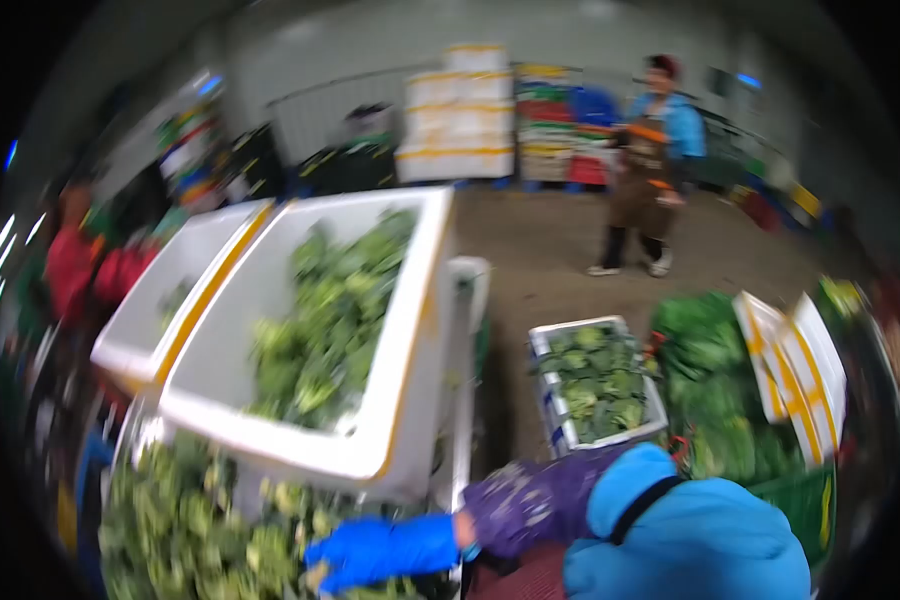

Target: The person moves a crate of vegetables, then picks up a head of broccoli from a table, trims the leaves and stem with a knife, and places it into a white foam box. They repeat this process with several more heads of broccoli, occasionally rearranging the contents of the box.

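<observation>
My right hand (pixel 355 555), in a blue glove under a purple sleeve, reaches left into a pile of leafy green broccoli (pixel 170 510) at the bottom left. Its fingers point down at the heads and are blurred, so their grip does not show. Just beyond the hand, a white foam box (pixel 410 400) with yellow tape stands tilted towards me above the pile. More broccoli (pixel 335 310) fills part of it. My left hand is outside the picture.
Another foam box (pixel 135 330) adjoins on the left, near a person in red (pixel 70 260). Rightward are a box of broccoli (pixel 595 385), a green crate (pixel 820 510) and foam lids (pixel 795 380). A person in a brown apron (pixel 645 170) stands beyond; foam boxes (pixel 457 120) are stacked behind.
</observation>
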{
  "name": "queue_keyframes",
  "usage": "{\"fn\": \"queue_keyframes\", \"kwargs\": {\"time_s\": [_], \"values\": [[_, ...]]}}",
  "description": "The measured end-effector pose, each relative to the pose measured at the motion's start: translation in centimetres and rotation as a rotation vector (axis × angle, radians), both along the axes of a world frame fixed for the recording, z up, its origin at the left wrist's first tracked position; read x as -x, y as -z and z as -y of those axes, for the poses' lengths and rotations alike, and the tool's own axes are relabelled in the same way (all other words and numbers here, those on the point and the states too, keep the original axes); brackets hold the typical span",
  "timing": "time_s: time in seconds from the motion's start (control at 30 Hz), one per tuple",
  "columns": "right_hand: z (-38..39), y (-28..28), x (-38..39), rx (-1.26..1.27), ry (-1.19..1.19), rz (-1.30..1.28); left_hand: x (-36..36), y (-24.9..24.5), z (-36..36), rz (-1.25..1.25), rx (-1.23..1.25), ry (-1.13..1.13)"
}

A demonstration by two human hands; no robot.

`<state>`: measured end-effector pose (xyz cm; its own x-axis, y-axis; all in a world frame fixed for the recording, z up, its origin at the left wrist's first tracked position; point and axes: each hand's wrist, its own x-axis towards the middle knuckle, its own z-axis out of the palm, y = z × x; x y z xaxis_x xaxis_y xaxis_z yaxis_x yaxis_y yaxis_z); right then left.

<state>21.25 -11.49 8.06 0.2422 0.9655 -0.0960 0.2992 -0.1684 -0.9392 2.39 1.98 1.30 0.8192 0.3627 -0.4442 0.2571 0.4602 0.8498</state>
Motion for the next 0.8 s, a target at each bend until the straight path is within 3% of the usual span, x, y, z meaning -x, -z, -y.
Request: {"fn": "queue_keyframes", "kwargs": {"time_s": [0.03,0.07,0.1,0.13,0.17,0.23,0.33,0.47,0.57,0.63,0.7,0.77,0.8], "values": [[-0.6,1.4,-0.3,-0.057,0.073,0.082,-0.4,2.0,-1.4,0.033,0.032,0.003],[-0.7,3.0,-1.3,-0.092,0.025,0.089,-0.2,7.0,-4.7,0.061,0.002,0.067],[-0.9,3.5,-1.6,-0.041,0.021,0.104,-1.6,-0.2,-0.9,0.078,0.180,-0.115],[-0.2,4.4,-1.5,-0.264,0.118,-0.065,-1.1,0.1,-1.7,0.099,0.151,-0.082],[0.0,4.1,-2.0,-0.176,0.020,0.310,-0.7,-0.3,-1.7,0.077,0.109,-0.110],[-0.7,3.7,-1.4,-0.131,-0.027,0.672,0.0,-0.3,-2.2,0.075,0.042,-0.078],[-2.3,3.1,-0.4,-0.122,-0.094,0.820,0.5,-0.5,-2.4,0.033,-0.023,-0.047],[-4.2,3.2,0.8,-0.210,-0.121,0.873,1.3,-0.6,-2.0,-0.040,-0.025,-0.034],[-4.6,4.2,1.0,-0.251,-0.129,0.850,1.8,-0.6,-1.0,0.037,-0.215,-0.041],[-4.1,6.0,0.4,0.066,-0.166,0.818,2.7,0.3,-1.1,-0.051,-0.440,-0.023],[-3.4,7.3,-0.9,0.140,-0.202,0.770,3.1,0.6,-1.0,-0.058,-0.425,-0.034],[-3.2,7.6,-1.3,0.366,-0.046,0.717,3.4,-1.3,-0.6,0.092,-0.931,0.097],[-3.0,7.5,-1.1,0.284,0.010,0.637,3.6,-1.1,-0.6,0.076,-0.708,0.025]]}}
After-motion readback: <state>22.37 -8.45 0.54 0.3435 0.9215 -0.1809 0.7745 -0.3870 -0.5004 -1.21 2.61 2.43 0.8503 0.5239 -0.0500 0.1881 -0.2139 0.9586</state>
